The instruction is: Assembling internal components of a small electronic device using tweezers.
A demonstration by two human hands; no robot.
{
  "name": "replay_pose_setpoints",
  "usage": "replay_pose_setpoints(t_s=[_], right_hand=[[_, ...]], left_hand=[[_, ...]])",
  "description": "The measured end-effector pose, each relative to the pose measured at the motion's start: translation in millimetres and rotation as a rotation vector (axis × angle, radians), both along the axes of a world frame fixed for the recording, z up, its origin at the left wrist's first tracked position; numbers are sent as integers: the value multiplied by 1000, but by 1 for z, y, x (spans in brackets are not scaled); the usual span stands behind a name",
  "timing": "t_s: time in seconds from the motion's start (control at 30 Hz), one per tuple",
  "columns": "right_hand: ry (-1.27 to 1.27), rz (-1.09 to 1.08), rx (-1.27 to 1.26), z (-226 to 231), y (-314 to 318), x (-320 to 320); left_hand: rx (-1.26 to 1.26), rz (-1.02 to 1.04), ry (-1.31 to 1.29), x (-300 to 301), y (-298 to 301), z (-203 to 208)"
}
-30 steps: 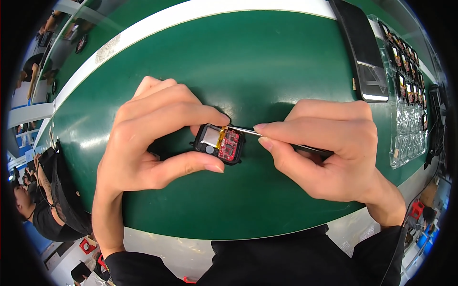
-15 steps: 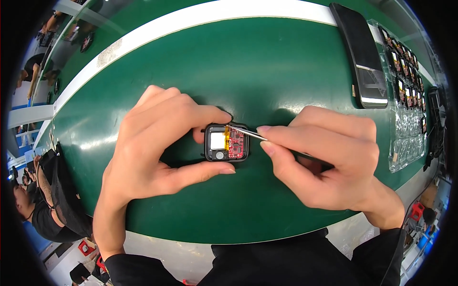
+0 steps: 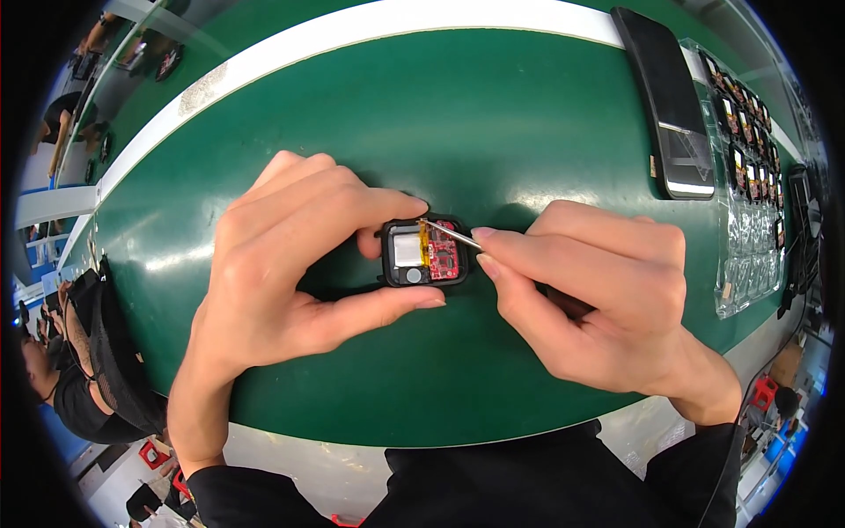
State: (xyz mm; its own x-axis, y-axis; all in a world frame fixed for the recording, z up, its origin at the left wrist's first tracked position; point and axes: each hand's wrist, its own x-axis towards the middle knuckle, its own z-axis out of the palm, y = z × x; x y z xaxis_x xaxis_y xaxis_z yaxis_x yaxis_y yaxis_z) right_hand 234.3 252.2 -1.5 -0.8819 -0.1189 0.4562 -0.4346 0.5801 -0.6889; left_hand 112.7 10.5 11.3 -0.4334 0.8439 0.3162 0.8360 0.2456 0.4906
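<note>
A small black square device housing (image 3: 425, 252) lies open-faced over the green table, showing a silvery battery, yellow tape and a red circuit board (image 3: 444, 255). My left hand (image 3: 290, 264) grips it, with the index finger at its far edge and the thumb along its near edge. In my right hand (image 3: 598, 295), thumb and fingers pinch a thin metal tool (image 3: 456, 234) that looks like tweezers. Its tip touches or hovers just above the upper part of the housing, close to the yellow tape; contact is too fine to make out.
At the far right, a clear plastic tray (image 3: 748, 264) holds several similar open devices in rows. Beside it lies a long black flat object (image 3: 664, 106). A white strip (image 3: 352, 31) runs along the table's far side. Another person (image 3: 88, 387) sits at the left.
The housing has shifted slightly away from me and to the right, tilting a little, with my left hand still on it. The tool tip has followed and stays at its upper part.
</note>
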Motion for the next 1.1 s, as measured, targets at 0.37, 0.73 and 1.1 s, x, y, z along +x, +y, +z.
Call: replay_pose_setpoints(t_s=[0.37,0.73,1.1], right_hand=[[-26,-44,-77,2,3,3],[-70,-16,-140,8,3,-5],[-209,4,-146,15,-5,3]], left_hand=[[-22,-5,-36,2,0,0],[-54,-16,-108,-5,1,7],[32,-87,-170,0,-4,-2]])
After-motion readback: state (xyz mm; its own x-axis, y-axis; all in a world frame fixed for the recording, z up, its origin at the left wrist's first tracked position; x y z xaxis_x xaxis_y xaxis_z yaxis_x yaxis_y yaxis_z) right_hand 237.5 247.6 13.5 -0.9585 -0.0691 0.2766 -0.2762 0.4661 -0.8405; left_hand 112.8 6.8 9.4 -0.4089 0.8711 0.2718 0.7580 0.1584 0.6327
